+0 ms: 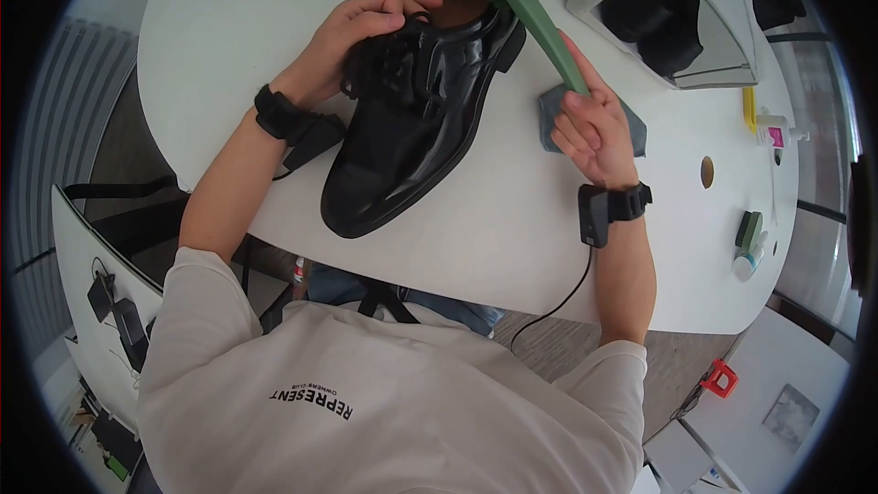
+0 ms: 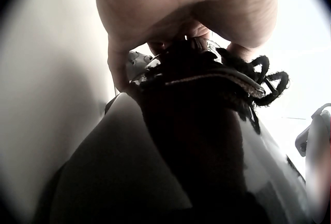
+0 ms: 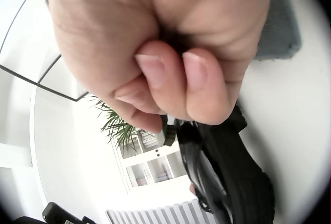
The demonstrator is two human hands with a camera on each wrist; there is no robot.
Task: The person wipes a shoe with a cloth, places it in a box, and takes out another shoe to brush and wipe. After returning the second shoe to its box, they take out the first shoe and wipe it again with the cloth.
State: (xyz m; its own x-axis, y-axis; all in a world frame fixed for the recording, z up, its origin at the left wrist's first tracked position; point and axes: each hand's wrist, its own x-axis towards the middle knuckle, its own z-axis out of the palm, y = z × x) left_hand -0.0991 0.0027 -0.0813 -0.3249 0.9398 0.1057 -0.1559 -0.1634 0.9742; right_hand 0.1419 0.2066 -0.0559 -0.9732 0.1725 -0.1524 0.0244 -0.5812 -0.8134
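Note:
A glossy black lace-up shoe point(image 1: 402, 137) is held at a tilt above the white table, toe toward the person. The left hand point(image 1: 334, 46) grips it around the tongue and laces, and in the left wrist view that hand point(image 2: 186, 6) spans the shoe's upper point(image 2: 196, 141). The right hand point(image 1: 599, 123) holds the handle of a green brush point(image 1: 530, 14), its dark bristles at the heel-side rim of the shoe opening. In the right wrist view the right hand's point(image 3: 170, 74) fingers are curled, with the shoe point(image 3: 232, 167) beyond them.
A blue-grey cloth point(image 1: 631, 133) lies on the white table point(image 1: 457, 256) under the right hand. A clear-fronted case point(image 1: 677, 27) with dark contents stands at the back right. Small bottles point(image 1: 750, 261) and a green-and-black block point(image 1: 748, 230) are at the right edge.

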